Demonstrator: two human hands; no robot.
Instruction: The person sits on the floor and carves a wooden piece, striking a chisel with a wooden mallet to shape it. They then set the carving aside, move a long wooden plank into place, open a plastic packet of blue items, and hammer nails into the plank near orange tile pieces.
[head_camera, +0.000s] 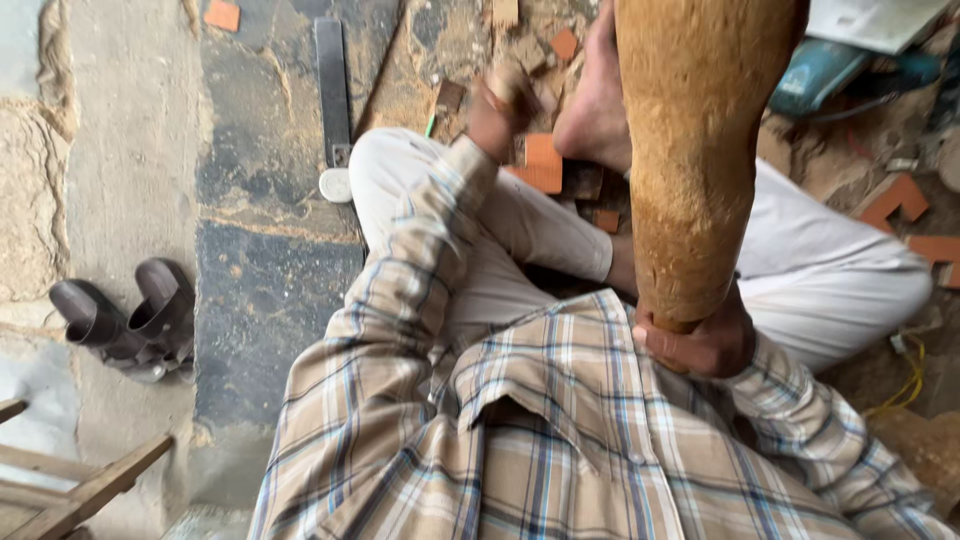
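On dusty stone floor, right hand (705, 345) fingers clenched around rough tapered wooden club (690, 150), left hand (500, 110) blurred, grip unclear

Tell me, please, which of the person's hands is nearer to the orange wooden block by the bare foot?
Left. The left hand hovers just beside the orange wooden block; the right hand grips the big wooden piece near the chest.

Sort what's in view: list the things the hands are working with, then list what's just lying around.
In hand:
- large rough wooden club-shaped piece, gripped at its narrow end by the right hand
- small wood piece, blurred, in the left hand

Lying about:
- orange-red wood offcuts
- flat metal bar
- dark sandals
- teal power tool
- yellow cord
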